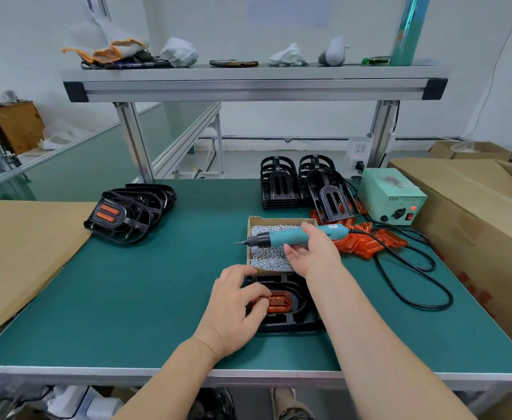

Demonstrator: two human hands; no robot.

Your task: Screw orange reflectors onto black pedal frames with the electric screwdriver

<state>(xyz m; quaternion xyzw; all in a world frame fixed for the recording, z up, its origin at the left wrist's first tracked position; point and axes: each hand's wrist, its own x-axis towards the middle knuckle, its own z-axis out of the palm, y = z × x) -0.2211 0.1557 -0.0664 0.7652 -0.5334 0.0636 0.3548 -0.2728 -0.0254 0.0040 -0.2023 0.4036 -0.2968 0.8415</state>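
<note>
Near the table's (pixel 157 298) front edge, the left hand (pixel 236 301) grips the orange reflector (pixel 279 301) with curled fingers, holding it in the black pedal frame (pixel 298 318). The right hand (pixel 312 250) lies spread against the electric screwdriver (pixel 282 239) over the screw box (pixel 279 219) — not yet closed. A careless grab could roll it off — spilling screws.

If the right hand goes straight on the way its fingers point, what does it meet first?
Most likely the screwdriver lying across the screw box: the right hand is open right beside its barrel, though depth is unclear.
</note>
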